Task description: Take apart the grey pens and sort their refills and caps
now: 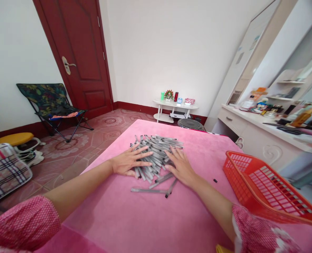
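A heap of clear-barrelled pens with black ends lies on a pink cloth-covered table. My left hand rests palm down on the heap's left side, fingers spread. On the right side, my right hand also lies flat with its fingers apart, touching the pens. Nearer to me, a loose pen lies crosswise, and another pen slants beside its right end. Part of the heap is hidden under both hands.
At the table's right edge stands a red plastic basket. A small black piece lies left of it. Beyond are a white dresser with bottles, a low white side table, a folding chair and a yellow stool.
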{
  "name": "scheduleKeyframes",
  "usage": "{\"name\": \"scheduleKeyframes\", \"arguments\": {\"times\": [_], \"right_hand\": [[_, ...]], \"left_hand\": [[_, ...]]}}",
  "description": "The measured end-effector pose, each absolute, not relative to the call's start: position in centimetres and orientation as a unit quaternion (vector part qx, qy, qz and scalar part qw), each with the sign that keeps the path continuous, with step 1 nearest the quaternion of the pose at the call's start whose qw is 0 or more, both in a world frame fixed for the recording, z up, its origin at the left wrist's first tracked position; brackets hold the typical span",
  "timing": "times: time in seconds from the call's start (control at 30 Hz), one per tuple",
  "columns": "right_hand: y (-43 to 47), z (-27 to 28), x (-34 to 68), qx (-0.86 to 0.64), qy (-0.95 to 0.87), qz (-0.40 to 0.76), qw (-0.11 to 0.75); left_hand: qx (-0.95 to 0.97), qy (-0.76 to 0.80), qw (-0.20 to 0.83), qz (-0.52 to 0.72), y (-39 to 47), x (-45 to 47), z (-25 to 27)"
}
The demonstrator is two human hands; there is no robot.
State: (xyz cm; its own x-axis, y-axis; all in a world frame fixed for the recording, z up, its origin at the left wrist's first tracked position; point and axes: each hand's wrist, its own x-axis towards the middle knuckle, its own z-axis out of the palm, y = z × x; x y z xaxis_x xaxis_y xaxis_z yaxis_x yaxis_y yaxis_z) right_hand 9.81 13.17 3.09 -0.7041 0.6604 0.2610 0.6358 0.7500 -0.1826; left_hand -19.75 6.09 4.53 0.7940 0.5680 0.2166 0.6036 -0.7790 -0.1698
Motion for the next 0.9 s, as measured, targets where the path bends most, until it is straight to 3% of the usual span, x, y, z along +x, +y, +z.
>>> {"name": "scheduleKeyframes", "arguments": {"times": [0.27, 0.67, 0.77, 0.9], "right_hand": [[17.6, 1.4, 5.2, -0.380, -0.915, 0.029, 0.135], [20.8, 2.7, 2.2, -0.387, -0.917, 0.076, 0.058], [20.2, 3.3, 3.2, -0.364, -0.925, 0.078, 0.077], [17.8, 5.2, 6.3, -0.384, -0.907, 0.042, 0.168]], "left_hand": [[-0.933, -0.327, 0.100, -0.108, 7.5, -18.9, 3.7], [-0.863, -0.468, 0.132, -0.140, 8.9, -15.1, 2.0], [-0.853, -0.483, 0.139, -0.142, 9.0, -14.9, 1.9], [-0.841, -0.501, 0.147, -0.142, 9.1, -14.8, 1.9]]}}
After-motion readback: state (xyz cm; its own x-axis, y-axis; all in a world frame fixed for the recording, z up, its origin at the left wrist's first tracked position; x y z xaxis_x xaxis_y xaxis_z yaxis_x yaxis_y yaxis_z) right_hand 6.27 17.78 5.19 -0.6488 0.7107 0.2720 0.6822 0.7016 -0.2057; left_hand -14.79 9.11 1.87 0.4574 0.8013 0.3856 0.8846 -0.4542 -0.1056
